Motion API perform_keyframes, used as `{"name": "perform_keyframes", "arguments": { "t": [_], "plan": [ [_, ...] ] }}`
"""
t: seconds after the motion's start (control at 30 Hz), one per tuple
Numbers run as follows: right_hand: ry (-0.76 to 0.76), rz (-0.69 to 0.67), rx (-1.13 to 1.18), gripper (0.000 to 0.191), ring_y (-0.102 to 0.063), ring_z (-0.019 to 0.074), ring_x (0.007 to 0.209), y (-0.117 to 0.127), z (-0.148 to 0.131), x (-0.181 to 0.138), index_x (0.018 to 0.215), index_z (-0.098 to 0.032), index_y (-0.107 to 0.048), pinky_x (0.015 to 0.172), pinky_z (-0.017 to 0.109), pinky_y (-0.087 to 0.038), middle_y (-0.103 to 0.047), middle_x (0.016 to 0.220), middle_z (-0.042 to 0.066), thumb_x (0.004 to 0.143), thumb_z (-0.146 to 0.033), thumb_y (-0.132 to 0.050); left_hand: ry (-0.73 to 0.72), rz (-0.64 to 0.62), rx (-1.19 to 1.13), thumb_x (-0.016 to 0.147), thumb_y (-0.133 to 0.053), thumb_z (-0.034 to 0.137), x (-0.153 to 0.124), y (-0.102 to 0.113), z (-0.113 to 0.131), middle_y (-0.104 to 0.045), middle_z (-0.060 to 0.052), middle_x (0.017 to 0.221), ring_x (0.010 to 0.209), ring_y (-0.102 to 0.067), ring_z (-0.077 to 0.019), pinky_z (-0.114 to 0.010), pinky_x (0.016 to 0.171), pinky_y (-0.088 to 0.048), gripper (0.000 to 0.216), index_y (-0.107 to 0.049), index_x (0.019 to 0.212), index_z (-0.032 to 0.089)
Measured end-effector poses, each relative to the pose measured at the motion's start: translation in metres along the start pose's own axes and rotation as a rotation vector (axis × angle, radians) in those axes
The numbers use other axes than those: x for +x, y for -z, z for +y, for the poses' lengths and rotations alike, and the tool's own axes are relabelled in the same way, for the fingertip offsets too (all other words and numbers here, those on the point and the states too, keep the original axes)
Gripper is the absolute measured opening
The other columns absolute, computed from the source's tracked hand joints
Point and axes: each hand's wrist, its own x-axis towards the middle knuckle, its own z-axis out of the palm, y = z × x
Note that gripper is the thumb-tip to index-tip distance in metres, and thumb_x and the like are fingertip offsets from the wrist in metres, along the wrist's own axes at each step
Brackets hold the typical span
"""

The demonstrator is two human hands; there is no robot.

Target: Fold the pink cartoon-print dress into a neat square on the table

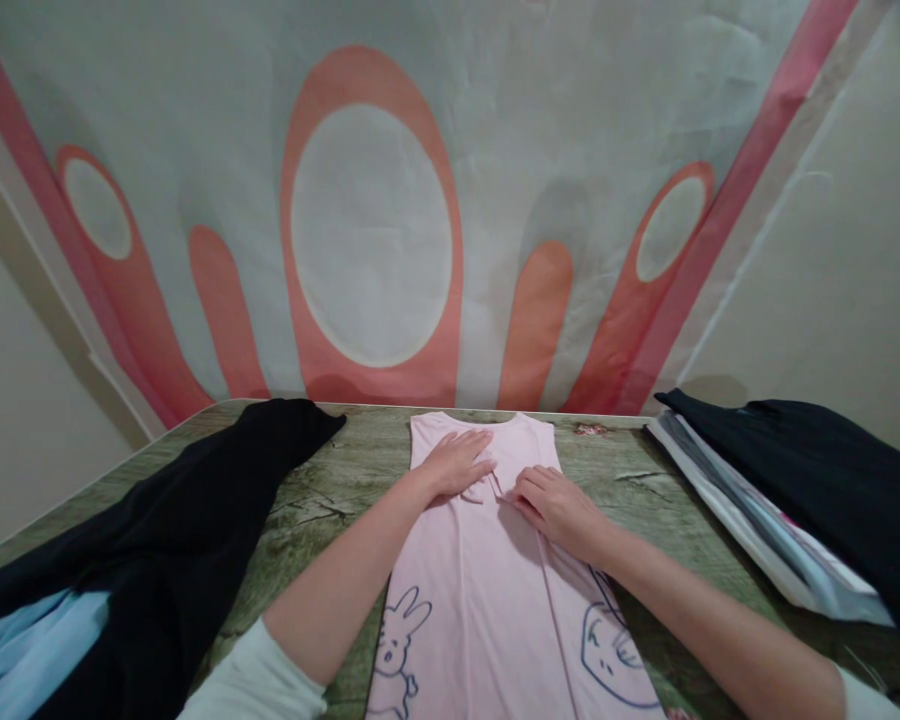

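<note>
Head view: there's the pink sleeveless dress [487, 590], front and centre on the wood-patterned tabletop [319, 485], dark garment [195, 500] to the left, folded stack [817, 470] to the right! The left hand [456, 465] lies flat on its chest, thumb spread. The right hand [556, 505], fingers curled, is by the thin tie [496, 486]; whether it pinches anything, I can't tell.

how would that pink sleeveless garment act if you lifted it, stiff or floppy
The pink garment would probably sag floppily, since its cloth lies flat with soft lengthwise creases. It is likely light, looking thin and sleeveless. The narrow tie on its chest may dangle, as it looks slender and loose.
</note>
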Motion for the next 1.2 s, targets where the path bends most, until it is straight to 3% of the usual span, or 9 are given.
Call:
{"name": "perform_keyframes", "arguments": {
  "t": [0.13,0.23,0.43,0.67,0.87,1.2],
  "plan": [
    [-0.052,0.017,0.135,0.011,-0.050,0.0185,0.085,-0.004,0.000,-0.003,0.087,-0.019,-0.056,0.076,0.032,-0.039,-0.057,0.087,0.005,0.089,-0.019,-0.045,-0.106,0.043,-0.007,0.083,-0.050,0.042,0.003,0.015,0.013,-0.055,-0.007,0.122,0.116,-0.046,-0.0215,-0.031,0.097,-0.032,0.039,-0.057,0.114,0.019],
    [-0.085,0.039,0.218,0.011,-0.050,0.0188,0.086,-0.006,0.002,-0.005,0.091,-0.020,-0.056,0.076,0.033,-0.039,-0.057,0.090,0.005,0.087,-0.018,-0.047,-0.135,0.001,-0.010,0.077,-0.058,0.036,0.005,0.026,0.022,-0.065,-0.005,0.098,0.094,-0.058,-0.0188,-0.025,0.083,-0.041,0.025,-0.066,0.094,0.019],
    [-0.105,0.086,0.320,0.010,-0.050,0.0183,0.085,-0.010,0.006,-0.005,0.089,-0.019,-0.057,0.076,0.032,-0.040,-0.057,0.089,0.004,0.083,-0.015,-0.051,-0.181,-0.055,0.112,0.074,-0.058,0.021,0.004,0.034,0.028,-0.067,-0.002,0.090,0.083,-0.061,-0.0160,-0.022,0.071,-0.042,0.016,-0.068,0.086,0.022],
    [-0.112,0.103,0.358,0.013,-0.050,0.0184,0.086,-0.010,0.007,-0.006,0.088,-0.020,-0.060,0.077,0.032,-0.040,-0.056,0.090,0.005,0.081,-0.013,-0.052,-0.340,0.021,0.273,0.075,-0.054,0.019,0.004,0.026,0.033,-0.066,-0.003,0.084,0.073,-0.061,-0.0160,-0.026,0.069,-0.042,0.016,-0.069,0.078,0.023],
    [-0.153,0.108,0.397,0.009,-0.050,0.0173,0.083,-0.010,0.007,-0.006,0.085,-0.019,-0.059,0.074,0.030,-0.041,-0.053,0.087,0.005,0.081,-0.016,-0.053,-0.325,0.056,0.286,0.075,-0.055,0.019,0.004,0.032,0.033,-0.065,-0.003,0.085,0.075,-0.060,-0.0159,-0.027,0.071,-0.041,0.013,-0.068,0.075,0.020],
    [-0.123,0.095,0.416,0.007,-0.049,0.0165,0.080,-0.010,0.010,-0.005,0.081,-0.018,-0.052,0.073,0.031,-0.041,-0.052,0.086,0.005,0.085,-0.015,-0.047,-0.286,-0.002,0.289,0.078,-0.053,0.020,0.002,0.033,0.034,-0.064,-0.005,0.084,0.077,-0.060,-0.0185,-0.028,0.068,-0.041,0.013,-0.065,0.075,0.019]
  ]
}}
